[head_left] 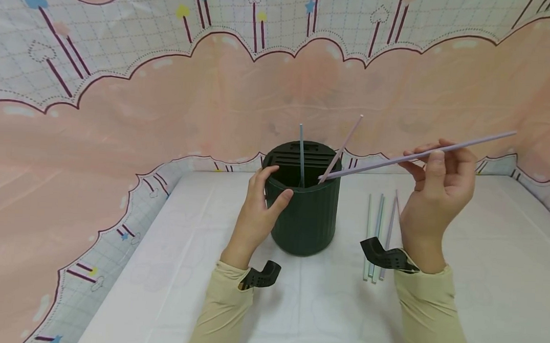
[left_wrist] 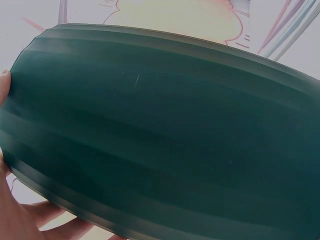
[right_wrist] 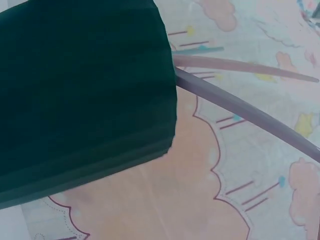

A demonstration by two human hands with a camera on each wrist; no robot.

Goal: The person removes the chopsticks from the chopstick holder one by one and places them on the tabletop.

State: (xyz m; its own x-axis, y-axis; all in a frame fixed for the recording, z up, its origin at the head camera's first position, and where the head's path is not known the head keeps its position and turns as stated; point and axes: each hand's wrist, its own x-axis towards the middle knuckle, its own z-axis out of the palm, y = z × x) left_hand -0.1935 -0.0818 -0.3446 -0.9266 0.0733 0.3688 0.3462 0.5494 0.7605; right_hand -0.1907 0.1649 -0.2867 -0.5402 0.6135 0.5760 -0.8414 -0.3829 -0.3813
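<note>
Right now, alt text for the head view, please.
The right hand holds a purple stick at the mouth of a green container, held by the left hand. Blue and pink sticks stand inside; more sticks lie on the table.

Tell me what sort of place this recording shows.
Probably a staged tabletop recording spot, rather than an everyday room: a white table, a cartoon-print backdrop behind it, and black devices worn at both wrists.

Both forearms [head_left: 223,305] are stretched forward, the left hand [head_left: 253,209] held with thumb [head_left: 282,199] parted from curved fingers [head_left: 261,179], while the right hand [head_left: 440,194] is raised, its thumb and fingers set in a pinch.
</note>
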